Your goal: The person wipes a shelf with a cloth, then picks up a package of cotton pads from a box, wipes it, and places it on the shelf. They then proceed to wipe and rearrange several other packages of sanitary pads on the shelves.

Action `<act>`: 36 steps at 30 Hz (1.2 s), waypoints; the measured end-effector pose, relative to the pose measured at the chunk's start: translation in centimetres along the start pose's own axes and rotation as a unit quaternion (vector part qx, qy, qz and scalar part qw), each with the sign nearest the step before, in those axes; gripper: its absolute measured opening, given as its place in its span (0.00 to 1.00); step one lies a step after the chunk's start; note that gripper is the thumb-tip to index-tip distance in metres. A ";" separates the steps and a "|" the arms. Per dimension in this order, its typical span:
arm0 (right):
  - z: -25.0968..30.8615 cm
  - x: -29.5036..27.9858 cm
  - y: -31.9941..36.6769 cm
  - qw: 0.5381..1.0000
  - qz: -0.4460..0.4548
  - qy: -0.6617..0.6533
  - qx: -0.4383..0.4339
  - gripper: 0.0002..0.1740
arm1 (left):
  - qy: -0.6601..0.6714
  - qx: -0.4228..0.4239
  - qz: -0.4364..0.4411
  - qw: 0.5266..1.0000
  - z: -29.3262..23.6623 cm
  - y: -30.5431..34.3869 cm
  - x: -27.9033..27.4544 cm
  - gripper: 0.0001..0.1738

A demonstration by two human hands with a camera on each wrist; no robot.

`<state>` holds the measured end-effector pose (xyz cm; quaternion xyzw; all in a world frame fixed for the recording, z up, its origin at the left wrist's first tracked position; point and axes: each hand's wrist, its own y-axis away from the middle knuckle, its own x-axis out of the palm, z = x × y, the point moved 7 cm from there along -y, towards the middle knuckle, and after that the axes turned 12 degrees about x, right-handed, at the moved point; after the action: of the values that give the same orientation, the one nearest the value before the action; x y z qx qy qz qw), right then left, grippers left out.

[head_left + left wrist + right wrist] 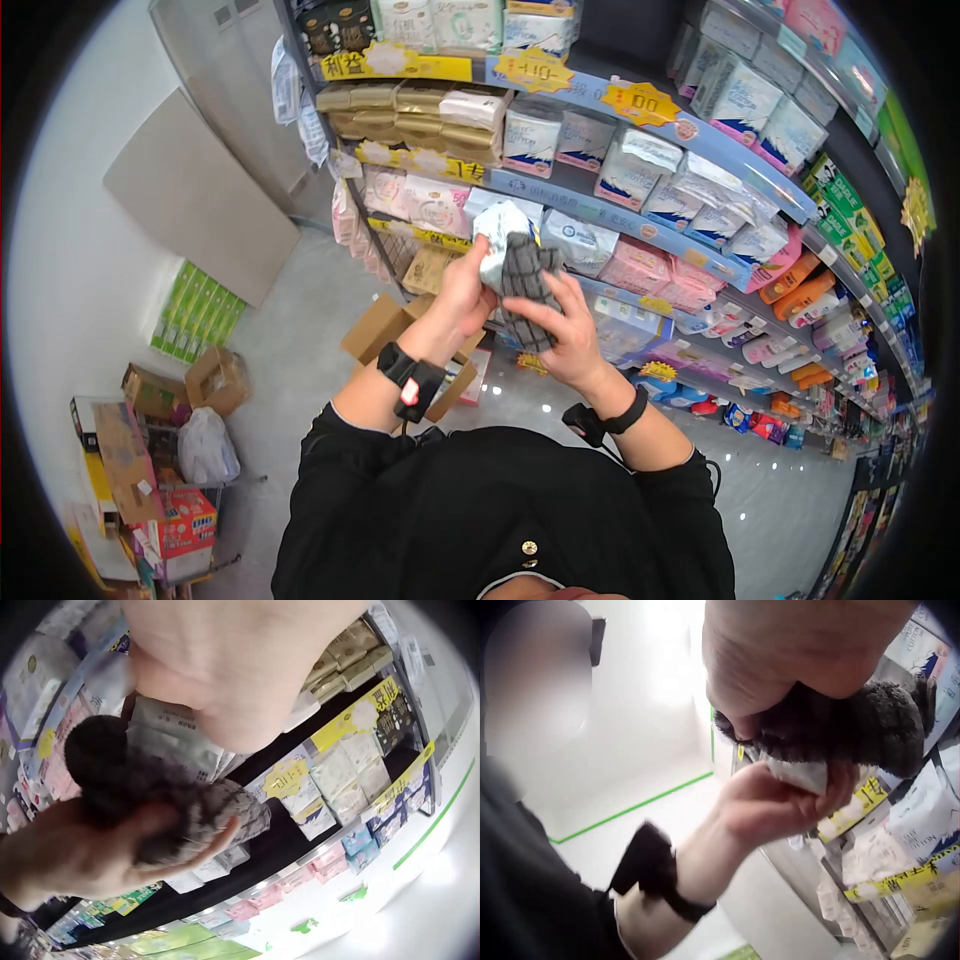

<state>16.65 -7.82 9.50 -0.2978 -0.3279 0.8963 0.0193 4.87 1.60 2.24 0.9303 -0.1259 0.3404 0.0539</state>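
In front of the shelves, my left hand (463, 292) grips a white-and-silver soft package (493, 225), thumb along its near side. A dark grey checkered cloth (528, 275) lies against the package, and my right hand (572, 335) holds it there. The left wrist view shows the bunched cloth (229, 814) under the right hand's fingers, with printed text on the package (169, 727). From the right wrist, the fuzzy cloth (870, 724) covers much of the package, leaving a pale part (802, 776) above the left palm.
Shelves of tissue and cotton packs (535, 135) curve around the front and right, with bottles (800, 290) farther right. An open cardboard box (375, 330) stands on the floor below my hands. At left are green packs (195, 310), a leaning panel (200, 190) and stacked cartons (180, 525).
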 end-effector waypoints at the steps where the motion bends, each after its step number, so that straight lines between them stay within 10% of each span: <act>1: -0.6 0.3 0.9 0.999 0.017 0.033 -0.023 0.31 | 0.049 0.010 -0.032 0.998 -0.7 -0.2 -0.2 0.28; 5: -4.4 0.1 1.5 0.995 -0.028 -0.027 0.094 0.34 | 0.072 0.051 -0.045 0.995 -2.4 -0.2 -0.7 0.29; 9: 1.6 -0.1 -1.6 0.990 -0.037 0.088 -0.107 0.42 | 0.060 -0.022 -0.076 0.995 1.5 -0.6 -1.1 0.27; 11: 2.3 1.5 -2.1 0.970 -0.018 0.203 -0.132 0.37 | 0.154 0.001 0.036 0.987 1.2 0.2 1.2 0.20; 15: -1.9 0.7 -1.2 0.960 -0.053 0.225 -0.158 0.29 | 0.037 0.008 -0.037 0.999 0.7 0.6 0.3 0.23; 19: -6.8 -3.9 -1.5 0.966 -0.166 0.194 0.031 0.36 | 0.036 0.023 -0.066 0.997 -0.5 1.1 -1.2 0.23; 25: 2.2 -0.8 0.5 0.952 -0.029 0.193 -0.236 0.27 | 0.092 -0.026 -0.009 0.995 0.7 0.7 0.2 0.24; 36: -3.3 -2.2 -1.6 0.970 -0.072 0.218 -0.080 0.38 | 0.038 -0.003 -0.043 0.998 -0.5 1.7 1.0 0.22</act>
<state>20.00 -5.19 9.63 -0.4619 -0.4068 0.7772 0.1308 4.87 -0.20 3.26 0.9211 -0.0848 0.3723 0.0764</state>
